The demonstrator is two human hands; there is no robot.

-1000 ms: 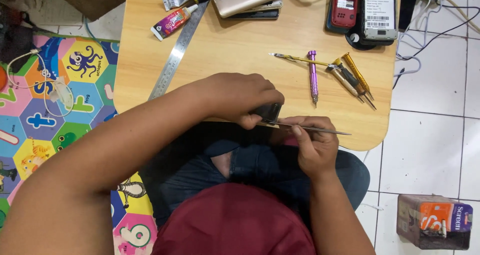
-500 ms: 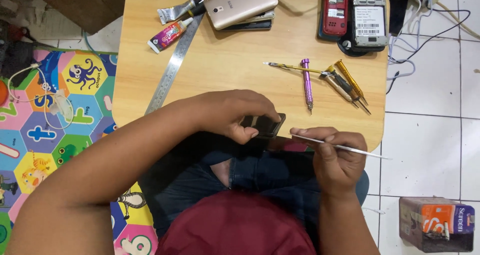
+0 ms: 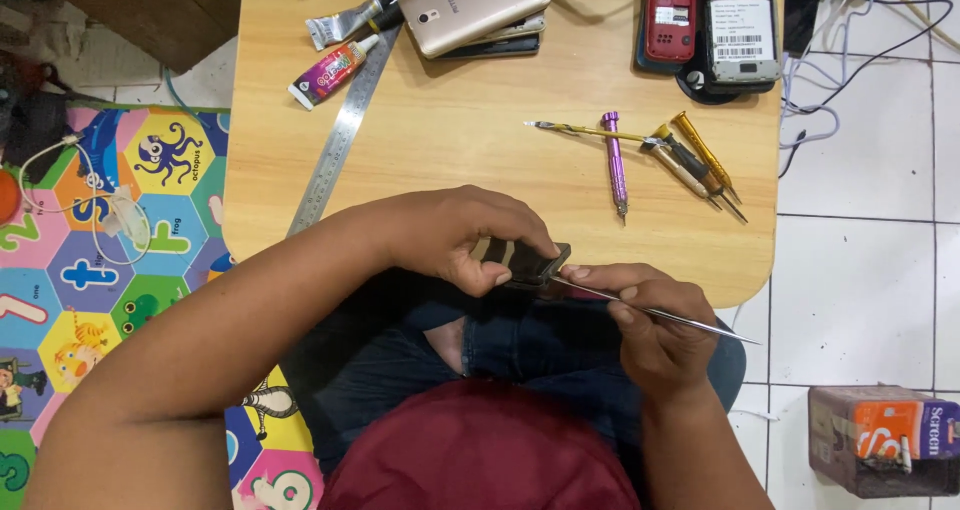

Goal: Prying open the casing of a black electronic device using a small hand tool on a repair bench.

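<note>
At the bench's near edge, the left hand (image 3: 455, 240) grips a small dark device (image 3: 528, 264); the right hand (image 3: 650, 325) pinches a thin metal tool (image 3: 660, 315) whose tip meets the device's right end.

On the wooden table (image 3: 470, 150), a steel ruler (image 3: 340, 140) lies left, screwdrivers (image 3: 660, 155) right, phones (image 3: 480, 10) at the far edge, glue tube (image 3: 328, 72) beside the ruler.

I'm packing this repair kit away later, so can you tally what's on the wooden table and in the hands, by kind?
Phones on the table, as far as I can tell: 4, gold phone on a dark one, red phone, grey phone
Screwdrivers: 4
Glue tubes: 2
Steel ruler: 1
Held: small dark device in left hand, metal tool in right hand: 2
Total: 13
</note>
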